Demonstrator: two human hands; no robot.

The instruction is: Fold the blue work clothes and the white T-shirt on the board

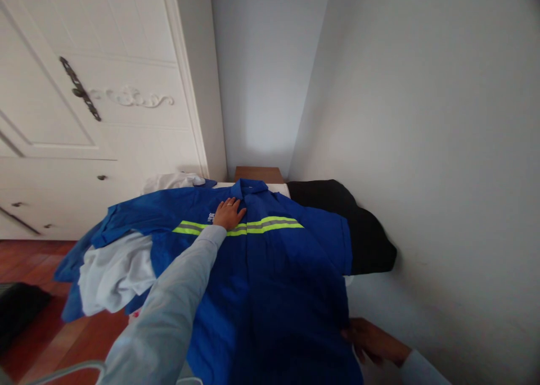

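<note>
A blue short-sleeved work shirt (270,261) lies spread out front side up, its collar at the far end. A yellow and grey reflective band crosses its chest. My left hand (230,212) rests flat on the chest beside the button placket, fingers stretched out, with a ring on one finger. At the shirt's lower right edge is my right hand (373,340), its fingers closed on the side hem. Part of that hand is in shadow and its fingertips are partly hidden.
Black cloth (371,233) lies under the right sleeve, near the grey wall (455,149). White crumpled clothing (118,272) hangs at the left. A white wardrobe (139,48) stands behind left, a wooden piece (259,175) in the corner. A dark object (21,312) lies on the floor (71,334).
</note>
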